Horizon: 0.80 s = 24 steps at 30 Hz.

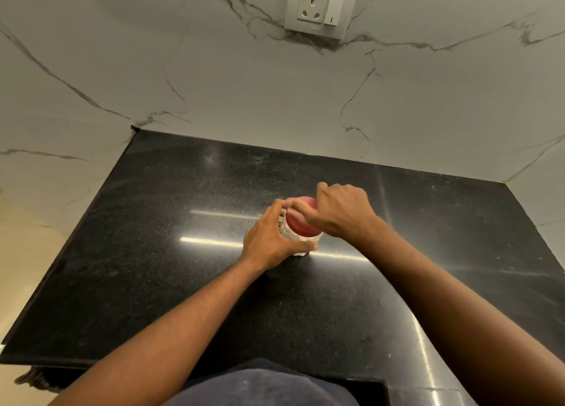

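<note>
A small clear ribbed jar (298, 240) with a red lid (301, 222) stands upright on the black granite counter (171, 252), near its middle. My left hand (272, 237) wraps round the jar's body from the left, thumb at the front. From the right, my right hand (339, 213) lies over the lid, its fingers curled on the lid's rim. Most of the jar's body is hidden by my hands.
White marble-pattern walls enclose the counter at the back and left. A wall socket with a switch (321, 6) sits high on the back wall. The counter's front edge has a cut-out at the lower right (367, 390).
</note>
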Available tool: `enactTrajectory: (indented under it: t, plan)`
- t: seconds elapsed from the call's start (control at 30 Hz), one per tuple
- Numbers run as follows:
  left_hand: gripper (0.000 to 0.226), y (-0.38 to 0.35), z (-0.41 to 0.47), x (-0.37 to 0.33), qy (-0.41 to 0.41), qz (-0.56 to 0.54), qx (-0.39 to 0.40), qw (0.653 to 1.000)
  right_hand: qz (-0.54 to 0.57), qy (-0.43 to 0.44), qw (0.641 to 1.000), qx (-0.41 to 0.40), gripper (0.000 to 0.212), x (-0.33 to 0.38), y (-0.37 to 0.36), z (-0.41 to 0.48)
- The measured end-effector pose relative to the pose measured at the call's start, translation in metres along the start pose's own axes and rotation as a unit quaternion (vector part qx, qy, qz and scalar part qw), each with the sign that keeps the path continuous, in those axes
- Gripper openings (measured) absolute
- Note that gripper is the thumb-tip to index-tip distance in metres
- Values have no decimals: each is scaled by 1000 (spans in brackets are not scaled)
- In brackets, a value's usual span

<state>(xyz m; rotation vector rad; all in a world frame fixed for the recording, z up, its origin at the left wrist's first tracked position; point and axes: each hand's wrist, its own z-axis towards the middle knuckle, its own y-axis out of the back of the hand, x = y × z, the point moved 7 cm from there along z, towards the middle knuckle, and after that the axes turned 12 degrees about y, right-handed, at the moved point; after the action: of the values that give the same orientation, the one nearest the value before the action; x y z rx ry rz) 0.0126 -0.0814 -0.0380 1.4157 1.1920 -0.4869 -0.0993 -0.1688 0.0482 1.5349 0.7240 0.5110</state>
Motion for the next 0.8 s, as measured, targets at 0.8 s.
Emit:
enactTrajectory:
  t: [0.8]
  plan:
    - [96,-3,2,4,-2,33,-42,999,74,181,976,99,90,14,-18,-1]
